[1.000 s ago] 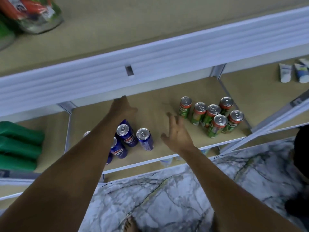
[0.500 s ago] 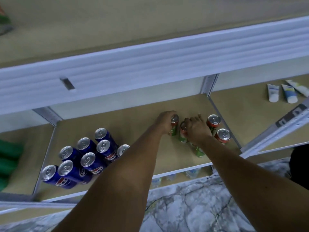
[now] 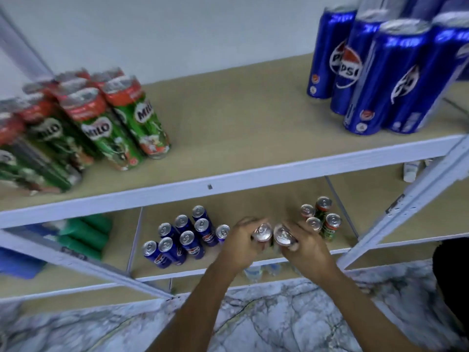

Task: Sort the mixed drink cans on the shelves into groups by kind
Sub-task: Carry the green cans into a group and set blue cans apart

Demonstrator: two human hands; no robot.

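My left hand point(image 3: 239, 243) grips one can point(image 3: 263, 232) and my right hand point(image 3: 307, 246) grips another can point(image 3: 282, 234), both lifted side by side over the lower shelf point(image 3: 253, 269); only their silver tops show. Left of them stand several blue Pepsi cans point(image 3: 186, 236). To the right stand several green Milo cans point(image 3: 322, 219). On the upper shelf point(image 3: 228, 179) a group of green Milo cans point(image 3: 101, 128) stands at the left and a group of blue Pepsi cans point(image 3: 380, 72) at the right.
White metal shelf posts point(image 3: 406, 207) slant at the right and lower left. Green and blue packs point(image 3: 83, 237) lie in the left bay. Tubes point(image 3: 409, 170) lie in the right bay. Bottles point(image 3: 264, 270) show on the shelf below. Marble floor point(image 3: 279, 321) lies underneath.
Both hands went to the green cans, closed on one each and lifted them. The view tilted up, bringing the upper shelf's two can groups into sight.
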